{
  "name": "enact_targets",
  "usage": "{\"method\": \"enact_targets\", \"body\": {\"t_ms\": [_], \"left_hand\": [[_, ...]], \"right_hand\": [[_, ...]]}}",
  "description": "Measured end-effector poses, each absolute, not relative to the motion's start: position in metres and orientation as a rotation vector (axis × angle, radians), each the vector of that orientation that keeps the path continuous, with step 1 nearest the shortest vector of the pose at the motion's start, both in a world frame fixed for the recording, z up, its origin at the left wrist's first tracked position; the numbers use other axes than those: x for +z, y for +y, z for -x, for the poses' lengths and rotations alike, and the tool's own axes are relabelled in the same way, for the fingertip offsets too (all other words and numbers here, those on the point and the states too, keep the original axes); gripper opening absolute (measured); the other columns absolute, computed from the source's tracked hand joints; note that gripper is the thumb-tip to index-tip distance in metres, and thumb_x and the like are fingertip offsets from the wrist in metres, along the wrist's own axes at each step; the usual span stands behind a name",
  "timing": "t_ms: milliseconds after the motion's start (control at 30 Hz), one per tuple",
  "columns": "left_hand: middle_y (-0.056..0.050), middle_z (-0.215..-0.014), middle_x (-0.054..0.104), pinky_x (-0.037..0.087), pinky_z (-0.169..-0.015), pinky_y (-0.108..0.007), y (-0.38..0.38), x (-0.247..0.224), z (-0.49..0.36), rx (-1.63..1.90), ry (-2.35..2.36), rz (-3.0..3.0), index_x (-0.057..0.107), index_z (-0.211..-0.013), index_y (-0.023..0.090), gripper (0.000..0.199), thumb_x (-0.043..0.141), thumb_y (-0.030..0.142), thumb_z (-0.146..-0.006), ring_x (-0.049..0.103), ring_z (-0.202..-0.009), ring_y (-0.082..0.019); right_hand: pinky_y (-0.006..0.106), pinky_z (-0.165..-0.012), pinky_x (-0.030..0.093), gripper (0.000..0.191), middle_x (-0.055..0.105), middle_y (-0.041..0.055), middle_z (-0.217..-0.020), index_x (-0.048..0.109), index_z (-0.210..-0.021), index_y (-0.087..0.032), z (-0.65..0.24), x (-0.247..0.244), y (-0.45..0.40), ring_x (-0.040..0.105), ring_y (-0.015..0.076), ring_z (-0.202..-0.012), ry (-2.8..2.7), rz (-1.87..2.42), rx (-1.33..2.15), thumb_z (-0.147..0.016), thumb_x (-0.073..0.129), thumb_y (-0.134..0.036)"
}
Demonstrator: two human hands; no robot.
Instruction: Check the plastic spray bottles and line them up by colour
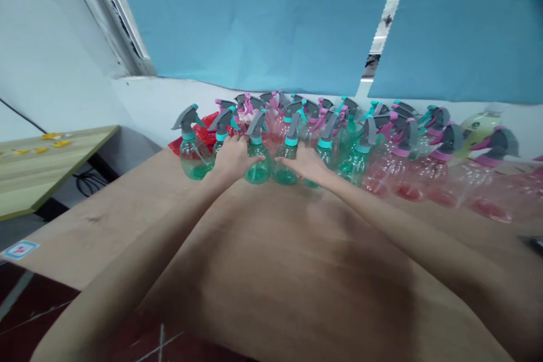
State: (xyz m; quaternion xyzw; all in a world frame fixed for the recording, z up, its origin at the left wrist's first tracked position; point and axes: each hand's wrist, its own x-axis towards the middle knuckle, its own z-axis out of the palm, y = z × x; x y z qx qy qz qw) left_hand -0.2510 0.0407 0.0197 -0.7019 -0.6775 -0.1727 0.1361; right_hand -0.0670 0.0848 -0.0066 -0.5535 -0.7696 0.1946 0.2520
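Note:
Several spray bottles with grey trigger heads stand in rows at the back of the wooden table. My left hand is at the front row, between a green bottle and another green bottle partly behind it, its thumb stretched across the first. My right hand reaches to a green bottle, thumb pointing left over its front, with one more green bottle just behind the hand. Fingertips of both hands are partly hidden. A green bottle stands at the row's left end.
Pink bottles fill the right of the wooden table. Red plastic lies behind the left bottles. A side table with yellow pieces is at far left. A blue sheet covers the wall.

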Motion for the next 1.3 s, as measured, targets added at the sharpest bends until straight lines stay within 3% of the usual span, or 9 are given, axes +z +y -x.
{"method": "enact_targets", "body": {"t_ms": [267, 400, 500, 567, 700, 833, 967, 1133, 1300], "left_hand": [[-0.018, -0.107, 0.059, 0.043, -0.092, -0.045, 0.028, 0.009, 0.248, -0.587, -1.938, 1.943, 0.054, -0.114, 0.008, 0.048, 0.058, 0.044, -0.083, 0.051, -0.108, -0.034], [-0.019, -0.109, 0.058, 0.042, -0.094, -0.047, 0.001, 0.01, 0.247, -0.606, -1.847, 1.907, 0.054, -0.116, 0.008, 0.046, 0.056, 0.042, -0.085, 0.051, -0.11, -0.035], [-0.013, -0.11, 0.061, 0.044, -0.094, -0.044, -0.02, 0.014, 0.233, -0.763, -1.858, 2.083, 0.053, -0.117, 0.013, 0.049, 0.059, 0.047, -0.082, 0.055, -0.108, -0.03], [-0.011, -0.117, 0.059, 0.047, -0.092, -0.042, -0.033, 0.017, 0.212, -0.884, -1.878, 2.375, 0.049, -0.122, 0.017, 0.061, 0.063, 0.054, -0.076, 0.056, -0.109, -0.028], [-0.014, -0.14, 0.042, 0.04, -0.101, -0.048, -0.048, 0.018, 0.15, -1.117, -1.828, 2.653, 0.031, -0.138, 0.021, 0.083, 0.069, 0.051, -0.071, 0.043, -0.127, -0.031], [-0.012, -0.124, 0.056, 0.049, -0.088, -0.04, -0.051, 0.018, 0.093, -1.492, -1.846, 2.625, 0.044, -0.125, 0.017, 0.057, 0.064, 0.04, -0.077, 0.059, -0.104, -0.024], [-0.006, -0.107, 0.062, 0.05, -0.085, -0.037, -0.049, 0.016, 0.057, -1.712, -1.79, 2.684, 0.051, -0.11, 0.019, 0.032, 0.059, 0.029, -0.08, 0.062, -0.089, -0.019], [-0.005, -0.111, 0.06, 0.05, -0.087, -0.035, -0.044, 0.011, 0.032, -1.818, -1.737, 2.766, 0.05, -0.106, 0.021, 0.028, 0.055, 0.022, -0.078, 0.062, -0.087, -0.016], [-0.005, -0.107, 0.06, 0.05, -0.082, -0.033, -0.035, 0.009, 0.022, -1.832, -1.678, 2.829, 0.051, -0.103, 0.021, 0.028, 0.052, 0.02, -0.076, 0.058, -0.076, -0.014]], "right_hand": [[0.047, -0.074, 0.049, 0.089, 0.062, 0.0264, -0.108, 0.035, -0.135, 0.001, 0.057, -0.013, 0.064, 0.062, 0.0383, -0.096, -2.199, 1.437, 0.346, -0.077, 0.049, -0.066], [0.049, -0.071, 0.048, 0.1, 0.066, 0.0239, -0.097, 0.036, -0.134, -0.002, 0.043, -0.014, 0.037, 0.063, 0.0407, -0.091, -2.218, 1.497, 0.309, -0.071, 0.042, -0.079], [0.044, -0.065, 0.048, 0.092, 0.067, 0.0188, -0.086, 0.044, -0.127, -0.006, 0.024, -0.016, 0.017, 0.065, 0.0369, -0.083, -2.257, 1.449, 0.385, -0.071, 0.042, -0.078], [0.041, -0.061, 0.046, 0.083, 0.067, 0.0173, -0.084, 0.048, -0.12, -0.008, 0.01, -0.019, 0.005, 0.065, 0.0346, -0.079, -2.286, 1.387, 0.44, -0.072, 0.043, -0.075], [0.036, -0.056, 0.043, 0.065, 0.067, 0.016, -0.086, 0.054, -0.108, -0.012, -0.019, -0.025, -0.016, 0.065, 0.0314, -0.074, -2.29, 1.309, 0.472, -0.073, 0.048, -0.067], [0.039, -0.062, 0.045, 0.069, 0.068, 0.0158, -0.095, 0.049, -0.118, -0.013, -0.048, -0.027, -0.038, 0.066, 0.0327, -0.081, -2.283, 1.22, 0.405, -0.074, 0.05, -0.067], [0.039, -0.059, 0.046, 0.081, 0.069, 0.0176, -0.091, 0.045, -0.123, -0.008, -0.076, -0.029, -0.055, 0.067, 0.0338, -0.077, -2.303, 1.286, 0.265, -0.074, 0.044, -0.073], [0.04, -0.06, 0.048, 0.074, 0.069, 0.0159, -0.089, 0.053, -0.113, -0.013, -0.108, -0.029, -0.063, 0.066, 0.0332, -0.078, -2.307, 1.319, 0.206, -0.075, 0.043, -0.076], [0.043, -0.072, 0.05, 0.059, 0.067, 0.0142, -0.096, 0.058, -0.1, -0.013, -0.143, -0.03, -0.05, 0.064, 0.0298, -0.087, -2.441, 1.108, 0.376, -0.083, 0.042, -0.068]]}}
